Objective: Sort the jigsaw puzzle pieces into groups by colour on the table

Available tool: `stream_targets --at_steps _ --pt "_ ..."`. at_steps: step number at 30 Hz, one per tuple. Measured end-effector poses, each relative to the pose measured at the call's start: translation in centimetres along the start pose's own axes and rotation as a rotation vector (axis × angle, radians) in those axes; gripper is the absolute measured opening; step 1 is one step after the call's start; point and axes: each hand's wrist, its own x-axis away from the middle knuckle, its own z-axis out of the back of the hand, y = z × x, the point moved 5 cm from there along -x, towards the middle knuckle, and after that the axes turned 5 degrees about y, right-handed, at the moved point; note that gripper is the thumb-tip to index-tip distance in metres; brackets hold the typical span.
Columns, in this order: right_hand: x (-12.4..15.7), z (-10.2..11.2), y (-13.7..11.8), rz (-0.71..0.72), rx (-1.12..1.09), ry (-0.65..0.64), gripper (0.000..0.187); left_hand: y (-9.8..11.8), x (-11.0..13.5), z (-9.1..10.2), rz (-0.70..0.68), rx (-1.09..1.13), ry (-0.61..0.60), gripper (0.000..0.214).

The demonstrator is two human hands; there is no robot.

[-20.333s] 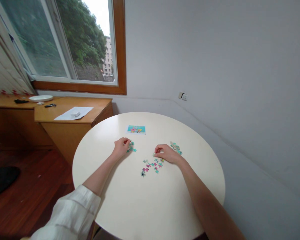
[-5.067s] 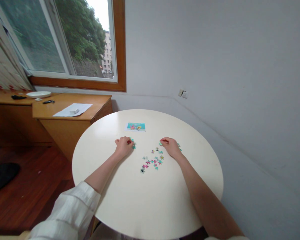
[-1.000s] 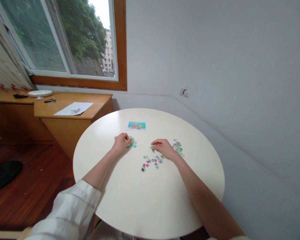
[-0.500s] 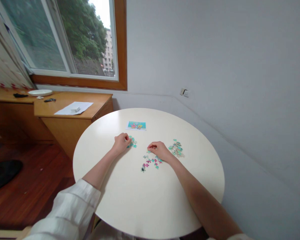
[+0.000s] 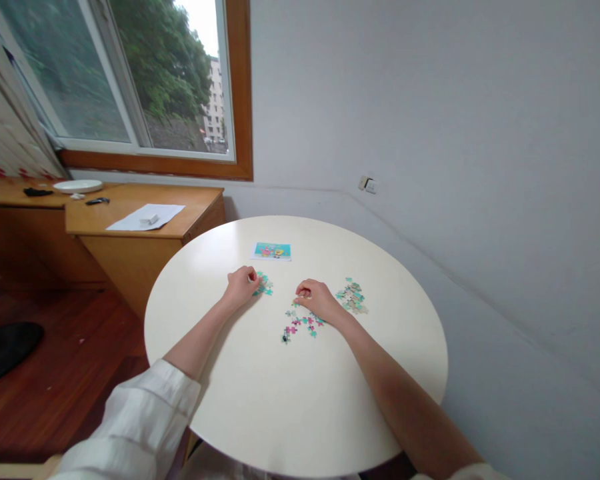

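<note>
My left hand [image 5: 241,285] is at the left edge of a small pile of turquoise jigsaw puzzle pieces [image 5: 266,287]. Its fingers are curled into a pinch, and what lies between them is hidden. My right hand [image 5: 317,300] hovers low over the table with thumb and fingers closed together; a small puzzle piece seems to be at the fingertips, too small to make out well. Just below it lie scattered pink, turquoise and pale puzzle pieces [image 5: 291,330], several of them touching, partly covered by the hand. A larger heap of puzzle pieces [image 5: 351,297] sits right of that hand.
A colourful cartoon picture card [image 5: 273,251] lies toward the back of the round white table [image 5: 280,413]. Left of the table stands a wooden desk [image 5: 200,207] bearing a paper sheet [image 5: 125,219], a small white box [image 5: 149,219] and a white plate [image 5: 79,186].
My right hand's fingers have shifted slightly and curled a little more over the pieces. The left hand stays at its pile. The whole view has moved marginally.
</note>
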Motion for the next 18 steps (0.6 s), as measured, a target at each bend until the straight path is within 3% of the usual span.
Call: stream_targets --at_steps 3,8,13,18 --pt "-0.2 1.5 0.9 -0.057 -0.059 0.075 0.012 0.1 0.0 0.2 0.003 0.004 0.006 0.018" --pt "-0.2 6.3 4.5 -0.229 -0.021 0.284 0.014 0.0 0.0 0.2 0.005 0.006 0.009 0.018" --pt "0.4 8.6 7.6 -0.379 0.111 0.229 0.010 0.0 0.0 0.1 0.002 0.009 0.008 0.018" --pt "1.0 9.3 8.0 -0.353 0.212 0.171 0.013 0.0 0.0 0.1 0.009 0.004 0.003 0.018"
